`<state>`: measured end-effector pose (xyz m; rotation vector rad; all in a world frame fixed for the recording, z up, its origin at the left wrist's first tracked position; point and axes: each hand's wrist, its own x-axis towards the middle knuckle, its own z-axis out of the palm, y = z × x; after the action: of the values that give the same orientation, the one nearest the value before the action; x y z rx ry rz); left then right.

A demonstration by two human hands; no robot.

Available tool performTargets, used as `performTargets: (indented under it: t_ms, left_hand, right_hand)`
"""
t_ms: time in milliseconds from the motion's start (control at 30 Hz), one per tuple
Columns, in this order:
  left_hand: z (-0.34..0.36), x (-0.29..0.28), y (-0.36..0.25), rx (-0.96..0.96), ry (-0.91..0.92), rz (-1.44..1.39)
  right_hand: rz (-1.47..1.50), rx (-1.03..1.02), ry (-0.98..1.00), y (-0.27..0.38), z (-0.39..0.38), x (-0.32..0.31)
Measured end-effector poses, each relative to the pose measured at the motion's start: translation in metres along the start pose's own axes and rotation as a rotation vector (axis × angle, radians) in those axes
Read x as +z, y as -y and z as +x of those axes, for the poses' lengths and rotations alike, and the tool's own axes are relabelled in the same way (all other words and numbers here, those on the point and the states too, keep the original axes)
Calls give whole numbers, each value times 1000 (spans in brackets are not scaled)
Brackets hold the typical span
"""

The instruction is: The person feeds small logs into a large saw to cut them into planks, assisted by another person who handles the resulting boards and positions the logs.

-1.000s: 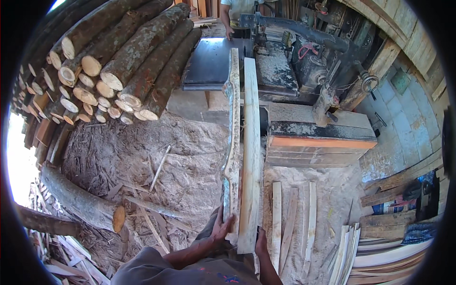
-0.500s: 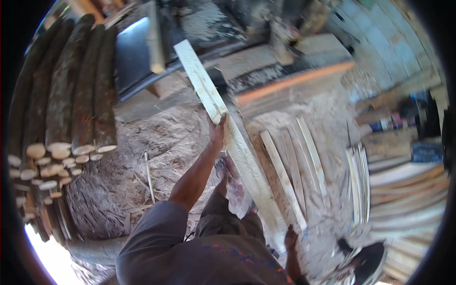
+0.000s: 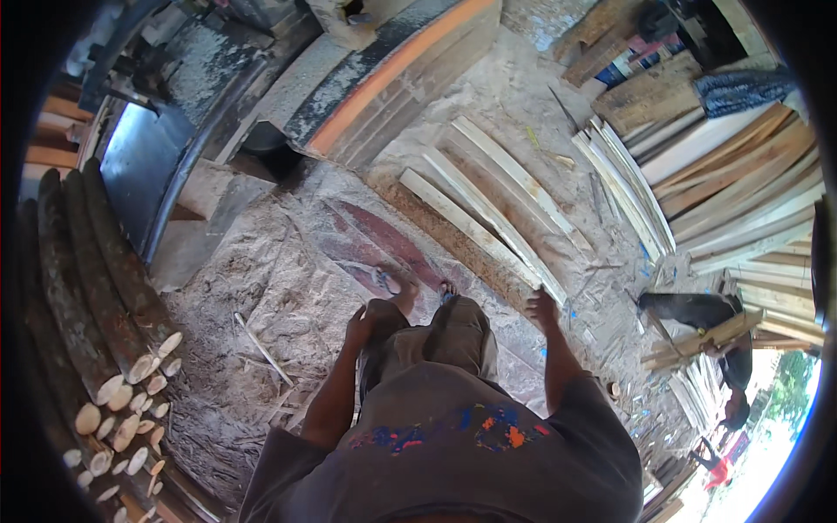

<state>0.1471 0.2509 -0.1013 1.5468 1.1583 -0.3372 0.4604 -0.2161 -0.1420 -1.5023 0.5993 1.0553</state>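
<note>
My left hand (image 3: 358, 329) hangs by my left knee, holding nothing that I can see; its fingers are loosely bent and hard to make out. Out to the right, my right hand (image 3: 542, 309) is raised with half-curled fingers, the thumb apart, and nothing visible in it. In the picture it overlaps the near end of a pale plank (image 3: 466, 227), which appears to lie flat on the floor below. Beside this plank lie another pale plank (image 3: 482, 212) and a further plank (image 3: 523, 186), roughly parallel. My sandalled feet stand on the sawdust-covered floor.
Bark-covered logs (image 3: 105, 261) are stacked at the left. An orange-edged bench (image 3: 401, 74) stands ahead, with a black bucket-like object (image 3: 268, 150) at its corner. Stacked boards (image 3: 741, 192) fill the right side. A person (image 3: 697, 314) is beside timber at the far right.
The plank both hands held has left them and seems to lie among the floor planks. My left hand has drawn back to my knee, and the view has swung right.
</note>
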Motion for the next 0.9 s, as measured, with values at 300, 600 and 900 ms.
performTargets:
  t_ms: [300, 600, 900]
  left_hand:
    - [-44, -181, 170, -317, -729, -765]
    - [59, -249, -28, -46, -866, -525]
    - [174, -498, -206, 279, -887, -685]
  right_hand:
    - [-1346, -367, 215, 49, 25, 390]
    - [-1375, -282, 505, 168, 126, 612]
    - [-1035, -666, 839, 266, 58, 940]
